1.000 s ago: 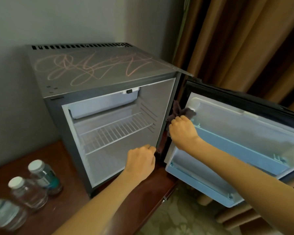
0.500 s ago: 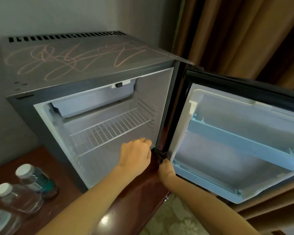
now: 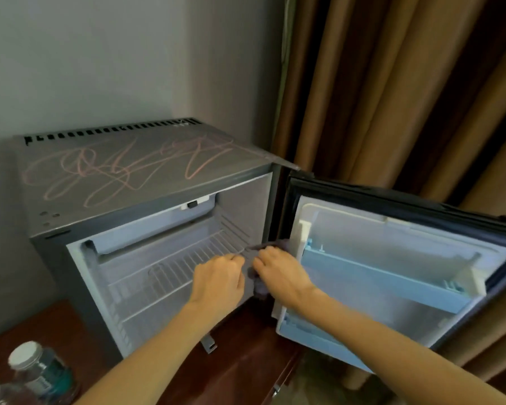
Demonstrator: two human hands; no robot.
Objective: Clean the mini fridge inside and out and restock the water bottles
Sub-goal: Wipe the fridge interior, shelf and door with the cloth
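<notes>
Hands meet at the fridge (image 3: 146,229) hinge edge; right hand (image 3: 278,273) grip clenched on cloth (image 3: 257,283); left hand (image 3: 216,283) fisted; bottles (image 3: 41,372) aside

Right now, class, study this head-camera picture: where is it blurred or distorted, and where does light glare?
Head view: the wide lens bows the curtain and fridge door; the left hand, right hand and dark cloth between them are slightly soft; the water bottles at the corner blur most; lighting is dim and even, with no strong glare, and pink scribbles stay legible.
</notes>
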